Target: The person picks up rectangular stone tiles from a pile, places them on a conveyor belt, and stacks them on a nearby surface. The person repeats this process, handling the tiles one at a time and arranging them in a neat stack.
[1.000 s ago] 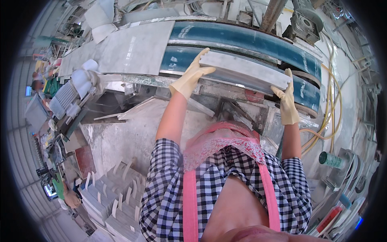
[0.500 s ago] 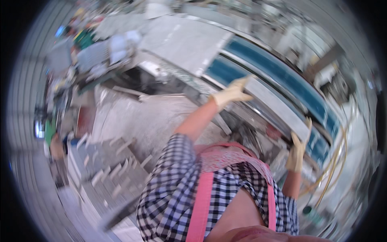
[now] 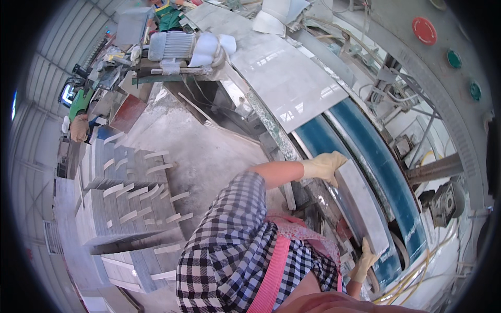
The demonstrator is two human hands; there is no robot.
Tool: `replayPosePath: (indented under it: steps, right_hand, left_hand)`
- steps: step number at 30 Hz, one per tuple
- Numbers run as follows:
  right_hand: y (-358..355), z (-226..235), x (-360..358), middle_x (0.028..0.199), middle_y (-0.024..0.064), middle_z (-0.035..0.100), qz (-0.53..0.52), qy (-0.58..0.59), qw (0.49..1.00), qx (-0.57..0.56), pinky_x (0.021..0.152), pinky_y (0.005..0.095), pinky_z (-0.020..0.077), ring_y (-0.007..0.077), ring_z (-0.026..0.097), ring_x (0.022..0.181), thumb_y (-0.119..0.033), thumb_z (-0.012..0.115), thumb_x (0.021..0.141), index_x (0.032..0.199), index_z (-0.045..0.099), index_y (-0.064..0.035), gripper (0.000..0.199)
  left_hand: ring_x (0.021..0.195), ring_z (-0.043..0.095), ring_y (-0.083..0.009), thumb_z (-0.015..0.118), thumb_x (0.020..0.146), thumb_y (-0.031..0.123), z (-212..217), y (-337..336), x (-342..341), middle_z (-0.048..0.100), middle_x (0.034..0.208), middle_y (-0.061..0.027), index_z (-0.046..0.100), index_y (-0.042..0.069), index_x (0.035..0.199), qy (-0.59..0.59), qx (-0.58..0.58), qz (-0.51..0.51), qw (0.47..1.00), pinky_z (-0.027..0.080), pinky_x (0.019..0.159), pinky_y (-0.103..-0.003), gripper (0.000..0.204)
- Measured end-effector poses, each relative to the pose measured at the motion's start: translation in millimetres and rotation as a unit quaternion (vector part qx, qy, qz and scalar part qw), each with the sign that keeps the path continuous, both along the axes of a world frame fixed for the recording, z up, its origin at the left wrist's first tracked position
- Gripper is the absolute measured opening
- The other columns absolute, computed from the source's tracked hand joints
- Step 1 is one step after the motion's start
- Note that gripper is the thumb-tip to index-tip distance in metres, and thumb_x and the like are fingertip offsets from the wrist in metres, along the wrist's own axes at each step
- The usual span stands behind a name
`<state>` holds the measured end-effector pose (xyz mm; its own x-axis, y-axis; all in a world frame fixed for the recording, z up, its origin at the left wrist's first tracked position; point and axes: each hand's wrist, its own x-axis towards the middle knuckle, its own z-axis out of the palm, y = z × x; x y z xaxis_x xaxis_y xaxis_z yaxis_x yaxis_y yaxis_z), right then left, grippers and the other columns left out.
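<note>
A long grey-white strip of stone or tile (image 3: 366, 202) lies lengthwise along the nearer of two blue conveyor belts (image 3: 319, 136). My left hand (image 3: 324, 167), in a cream glove, is bent round its far end. At its near end is my right hand (image 3: 365, 262), gloved alike, with fingers curled against the edge; its underside is hidden. Beyond my left hand a large, glossy pale grey slab (image 3: 292, 86) rests across both belts.
Stacked grey strips with pale spacers (image 3: 135, 208) stand at left. A motor (image 3: 175, 46) sits at the far left of the line. At upper right is a control panel with a red button (image 3: 424, 31). Yellow hoses (image 3: 412, 276) run at lower right. Someone in green (image 3: 168, 16) is at the back.
My view has turned, so the belts run more steeply and the control panel has come in. My left fingers, spread before, now bend round the strip's end. Both hands stay at the strip's ends.
</note>
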<state>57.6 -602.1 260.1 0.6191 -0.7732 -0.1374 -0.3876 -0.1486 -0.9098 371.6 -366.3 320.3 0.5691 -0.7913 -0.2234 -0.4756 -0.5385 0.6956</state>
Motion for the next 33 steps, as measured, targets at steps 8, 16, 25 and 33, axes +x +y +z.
replayPosePath:
  steps: [8,16,25,33]
  right_hand:
    - [23,66,18,0.138,0.0159,0.052,0.028,-0.066,0.99,0.118,0.111,0.0404,0.034,0.028,0.05,0.124,-0.017,0.08,0.079,0.142,0.043,0.0032,0.076]
    - [58,110,13,0.131,0.0144,0.055,0.094,-0.002,0.975,0.201,0.105,0.037,0.0391,0.0238,0.053,0.116,-0.036,0.059,0.098,0.139,0.045,0.0028,0.058]
    - [250,89,59,0.131,0.017,0.057,0.524,0.203,0.794,0.232,0.097,0.0378,0.0481,0.0265,0.06,0.112,-0.027,0.061,0.097,0.137,0.048,0.0048,0.052]
    - [504,132,-73,0.126,0.0169,0.059,0.88,0.102,0.463,0.0,0.099,0.0397,0.0467,0.0266,0.059,0.114,-0.029,0.072,0.087,0.135,0.051,0.0034,0.062]
  left_hand:
    - [0.098,0.068,-0.0342,0.093,0.055,0.026,9,-7,6,0.065,0.108,-0.023,0.064,0.004,0.116,0.064,0.011,-0.013,0.998,0.056,0.081,-0.04,0.07]
    - [0.123,0.057,-0.0304,0.089,0.064,0.035,33,104,-51,0.065,0.121,-0.0217,0.06,0.0,0.127,0.249,-0.034,0.019,0.968,0.048,0.096,-0.04,0.078]
    - [0.12,0.058,-0.029,0.084,0.071,0.041,31,354,-417,0.063,0.125,-0.0195,0.055,-0.004,0.133,0.238,-0.277,0.594,0.717,0.044,0.102,-0.038,0.081]
    - [0.118,0.059,-0.0273,0.085,0.073,0.034,29,404,-732,0.064,0.123,-0.0198,0.055,-0.005,0.131,0.117,-0.367,0.845,0.371,0.044,0.102,-0.037,0.076]
